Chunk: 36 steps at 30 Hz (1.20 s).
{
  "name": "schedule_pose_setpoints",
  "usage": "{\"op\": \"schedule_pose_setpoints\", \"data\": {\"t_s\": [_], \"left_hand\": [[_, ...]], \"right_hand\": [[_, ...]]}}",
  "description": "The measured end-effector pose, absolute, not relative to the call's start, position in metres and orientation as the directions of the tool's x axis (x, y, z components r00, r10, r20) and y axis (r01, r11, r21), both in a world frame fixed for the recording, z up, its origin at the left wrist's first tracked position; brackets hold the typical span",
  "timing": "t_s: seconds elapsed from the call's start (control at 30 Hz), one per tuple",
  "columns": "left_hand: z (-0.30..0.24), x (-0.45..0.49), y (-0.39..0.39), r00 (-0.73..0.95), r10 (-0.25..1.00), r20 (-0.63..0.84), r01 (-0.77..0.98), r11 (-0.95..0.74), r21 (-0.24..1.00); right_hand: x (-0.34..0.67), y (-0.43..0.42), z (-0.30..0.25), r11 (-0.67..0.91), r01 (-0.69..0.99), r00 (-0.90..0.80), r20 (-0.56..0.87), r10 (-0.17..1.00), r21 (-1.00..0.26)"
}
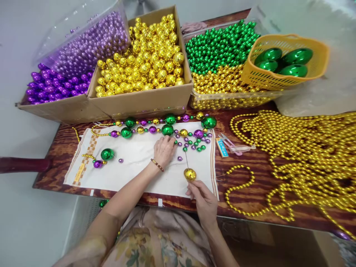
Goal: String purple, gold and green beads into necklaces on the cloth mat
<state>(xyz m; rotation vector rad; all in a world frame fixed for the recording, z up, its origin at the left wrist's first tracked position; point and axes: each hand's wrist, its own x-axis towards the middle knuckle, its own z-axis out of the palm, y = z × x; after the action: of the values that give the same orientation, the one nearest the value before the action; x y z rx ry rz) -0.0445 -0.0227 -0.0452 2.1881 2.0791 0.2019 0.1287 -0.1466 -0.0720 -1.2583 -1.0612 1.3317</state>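
My right hand [204, 200] pinches a long thin needle [187, 160] at its lower end. A large gold bead [190, 174] is threaded on the needle, just above my fingertips. The needle's tip points toward the small purple and green beads [190, 142] scattered on the white cloth [136, 163]. My left hand [165, 151] rests on the cloth with its fingers bent together beside a small green bead [175, 142]; its fingertips are partly hidden. Beyond it lies a strung row with a big green bead [167, 129]. At the left, a green bead [107, 154] and a purple bead [97, 164] lie by a gold chain end.
Boxes of purple beads [59, 87] and gold beads [144, 68] stand at the back. A clear tub [233, 97] holds green and gold beads, with a yellow basket [289, 79] leaning over it. Pink snips [230, 144], a small blue box [221, 147] and piled gold bead chains [311, 159] lie right.
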Motion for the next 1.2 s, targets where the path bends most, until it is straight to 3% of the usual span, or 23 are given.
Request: {"op": "schedule_pose_setpoints", "data": {"t_s": [0.1, 0.2, 0.27, 0.33, 0.43, 0.57, 0.7, 0.9, 1.2], "left_hand": [[-0.048, -0.046, -0.023, 0.028, 0.999, 0.039, 0.965, -0.037, 0.259], [-0.047, -0.054, -0.026, -0.039, 0.994, 0.099, 0.833, -0.022, 0.553], [-0.042, -0.062, -0.031, -0.155, 0.985, 0.078, 0.550, 0.021, 0.835], [-0.032, -0.070, -0.039, -0.209, 0.975, -0.079, 0.105, 0.103, 0.989], [-0.012, -0.079, -0.052, -0.063, 0.952, -0.299, -0.418, 0.247, 0.874], [0.008, -0.082, -0.063, 0.059, 0.931, -0.360, -0.639, 0.312, 0.703], [0.010, -0.084, -0.064, 0.074, 0.923, -0.377, -0.702, 0.316, 0.638], [0.007, -0.086, -0.067, 0.066, 0.919, -0.389, -0.704, 0.319, 0.635], [0.009, -0.091, -0.068, 0.001, 0.941, -0.339, -0.621, 0.266, 0.737]], "right_hand": [[0.127, -0.146, -0.073, -0.132, -0.072, 0.015, -0.134, 0.991, -0.989], [0.128, -0.147, -0.070, -0.132, -0.078, 0.035, -0.135, 0.990, -0.988], [0.130, -0.147, -0.064, -0.124, -0.085, 0.033, -0.127, 0.991, -0.989], [0.132, -0.147, -0.058, -0.108, -0.086, 0.005, -0.109, 0.994, -0.990], [0.133, -0.145, -0.048, -0.074, -0.065, -0.065, -0.070, 0.995, -0.995], [0.132, -0.141, -0.036, -0.008, -0.019, -0.139, -0.005, 0.990, -1.000], [0.129, -0.136, -0.026, 0.038, 0.013, -0.177, 0.035, 0.984, -0.999], [0.126, -0.135, -0.025, 0.034, 0.055, -0.179, 0.024, 0.984, -0.998], [0.125, -0.133, -0.028, -0.043, 0.126, -0.173, -0.064, 0.983, -0.991]]}}
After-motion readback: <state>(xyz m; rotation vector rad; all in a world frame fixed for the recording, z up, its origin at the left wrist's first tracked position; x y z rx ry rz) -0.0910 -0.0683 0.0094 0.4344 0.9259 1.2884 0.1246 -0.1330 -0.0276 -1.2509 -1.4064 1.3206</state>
